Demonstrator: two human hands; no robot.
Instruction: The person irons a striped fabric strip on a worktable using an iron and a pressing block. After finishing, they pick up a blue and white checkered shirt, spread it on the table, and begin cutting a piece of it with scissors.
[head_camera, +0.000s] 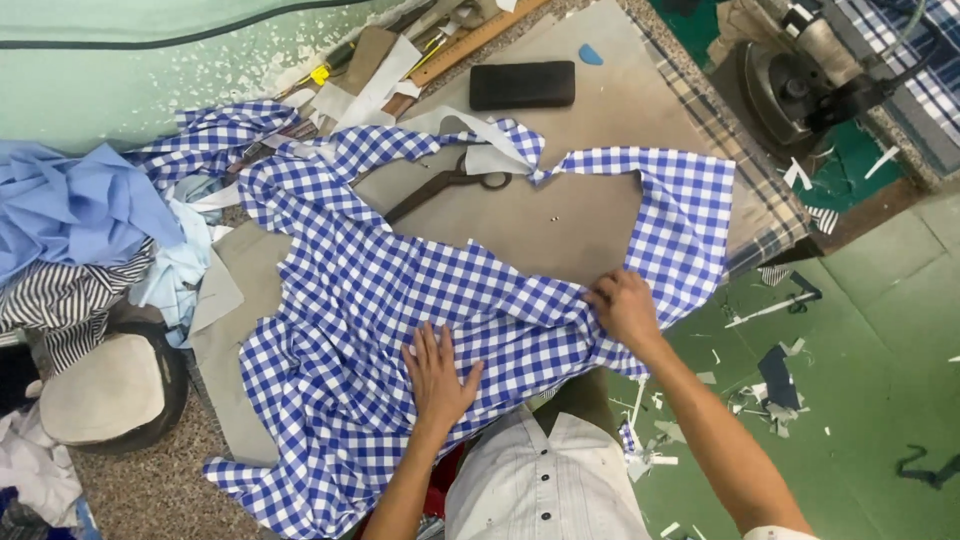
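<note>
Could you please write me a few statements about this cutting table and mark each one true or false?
1. The left hand lies flat on the blue checked fabric. True.
2. The right hand holds the scissors. False: it grips a fold of the fabric; the scissors lie untouched on the table.
3. A dark rectangular block lies beyond the scissors. True.
4. The fabric is red striped. False: it is blue and white checked.
</note>
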